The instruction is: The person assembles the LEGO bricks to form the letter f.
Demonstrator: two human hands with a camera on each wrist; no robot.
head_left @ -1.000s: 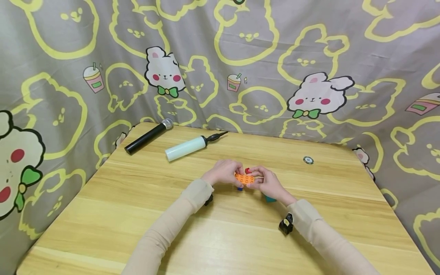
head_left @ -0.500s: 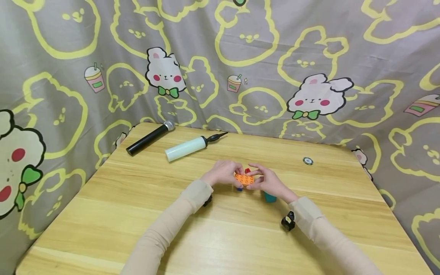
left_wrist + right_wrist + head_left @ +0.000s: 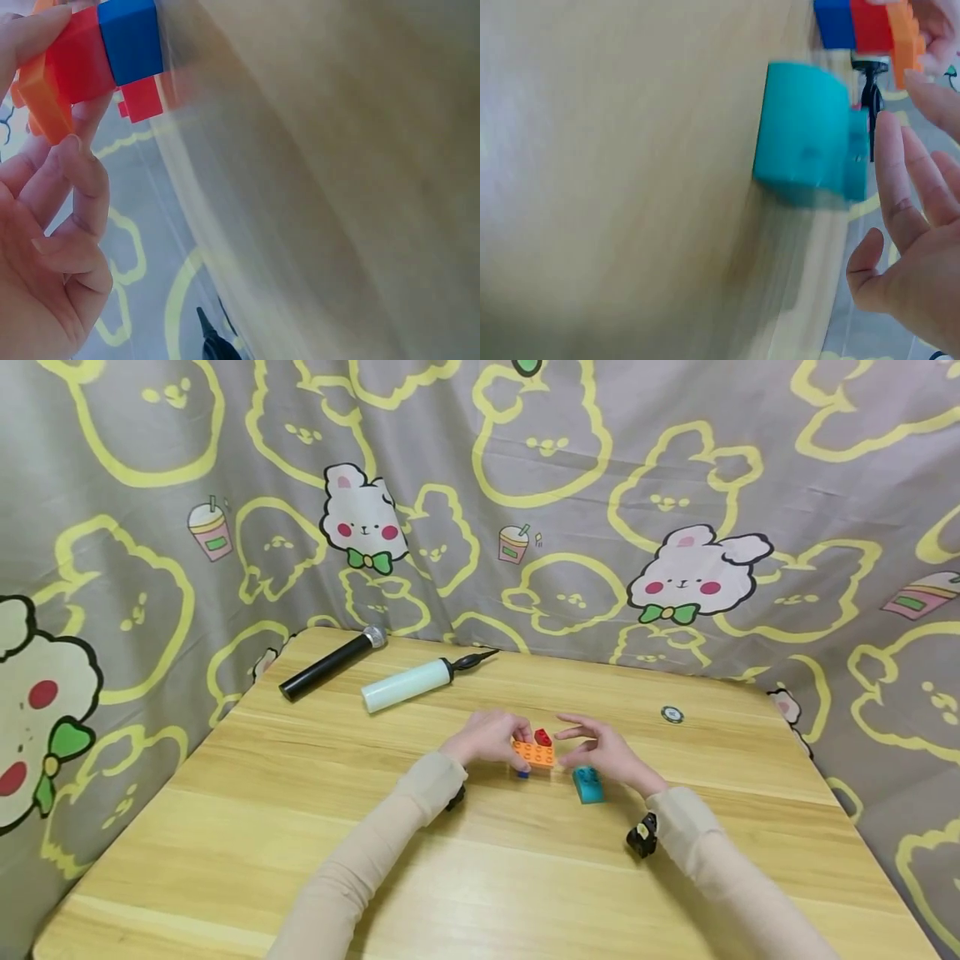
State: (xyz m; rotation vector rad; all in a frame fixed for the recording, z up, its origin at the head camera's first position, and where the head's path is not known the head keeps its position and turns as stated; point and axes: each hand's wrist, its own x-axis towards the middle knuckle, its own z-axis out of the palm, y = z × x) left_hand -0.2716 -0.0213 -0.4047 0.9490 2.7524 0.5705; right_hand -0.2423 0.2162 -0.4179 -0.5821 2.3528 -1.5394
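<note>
My left hand [image 3: 491,737] pinches an orange toy brick [image 3: 534,753] between thumb and fingers. Under that brick sit a red brick [image 3: 79,60] and a blue brick [image 3: 131,41], stacked with the blue one lowest, as the left wrist view shows. Just right of the stack, my right hand [image 3: 603,752] holds nothing, its fingers extended and apart from the orange brick. Below the right palm lies a teal brick [image 3: 588,787] with studs on its far end. A smaller red brick [image 3: 543,737] rests right behind the stack.
On the wooden table [image 3: 465,877], a black microphone [image 3: 330,667] and a pale green hand pump [image 3: 408,683] with a black nozzle lie at the back left. A round chip [image 3: 672,715] is at the back right. A patterned curtain [image 3: 450,527] hangs behind the table.
My right hand has drawn back to the right off the orange brick and its fingers have spread, uncovering more of the teal brick. The left hand keeps its grip in place.
</note>
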